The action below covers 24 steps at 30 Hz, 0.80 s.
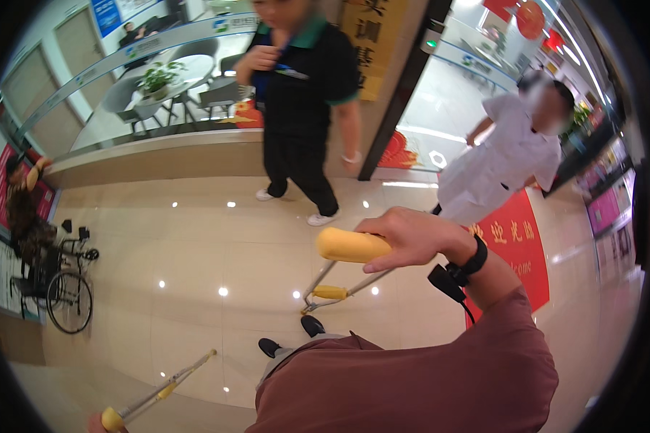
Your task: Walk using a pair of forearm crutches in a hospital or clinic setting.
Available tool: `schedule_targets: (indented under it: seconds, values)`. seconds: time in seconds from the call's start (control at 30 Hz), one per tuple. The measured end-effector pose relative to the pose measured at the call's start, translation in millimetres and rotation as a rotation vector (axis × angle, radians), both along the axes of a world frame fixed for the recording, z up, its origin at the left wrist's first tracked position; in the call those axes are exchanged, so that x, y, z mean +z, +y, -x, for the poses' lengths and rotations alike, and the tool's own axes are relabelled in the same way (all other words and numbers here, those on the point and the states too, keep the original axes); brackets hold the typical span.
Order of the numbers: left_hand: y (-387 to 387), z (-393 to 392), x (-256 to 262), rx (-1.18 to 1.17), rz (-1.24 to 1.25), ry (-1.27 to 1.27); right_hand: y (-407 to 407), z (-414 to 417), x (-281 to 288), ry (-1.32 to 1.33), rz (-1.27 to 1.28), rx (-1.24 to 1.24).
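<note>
My right hand (409, 238), with a black band at the wrist, is closed over the yellow underarm pad (352, 245) of a metal crutch. The crutch's yellow handgrip (330, 293) shows below, near my black shoes (312, 326). At the lower left edge my left hand (95, 423), mostly cut off by the rim, holds the yellow top pad (111, 419) of a second crutch. That crutch slants up to the right, with its yellow handgrip (166, 391) midway and its tip (212, 353) at the tiled floor.
A person in a black shirt (309, 70) stands ahead by the glass wall. Another in white (498, 146) is at the right, near a red welcome mat (525, 243). A black wheelchair (69, 300) stands at the left, with a person (27, 216) at it.
</note>
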<state>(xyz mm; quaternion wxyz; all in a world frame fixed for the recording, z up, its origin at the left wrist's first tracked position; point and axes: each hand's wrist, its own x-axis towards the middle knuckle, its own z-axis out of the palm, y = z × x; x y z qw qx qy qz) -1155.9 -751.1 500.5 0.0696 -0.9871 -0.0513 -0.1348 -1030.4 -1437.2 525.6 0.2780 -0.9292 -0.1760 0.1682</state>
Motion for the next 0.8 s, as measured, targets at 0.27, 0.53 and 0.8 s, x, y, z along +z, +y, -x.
schedule_targets:
  seconds: [0.27, 0.53, 0.8]
  values:
    - [-8, 24, -11, -0.26, 0.379, -0.039, -61, 25, -21, 0.093, -0.067, -0.213]
    - [126, 55, -78, 0.178, 0.613, -0.204, -87, 97, -19, 0.138, -0.14, -0.318]
    - [59, 99, -13, 0.143, 0.157, -0.361, -77, 205, 5, 0.149, -0.248, -0.532]
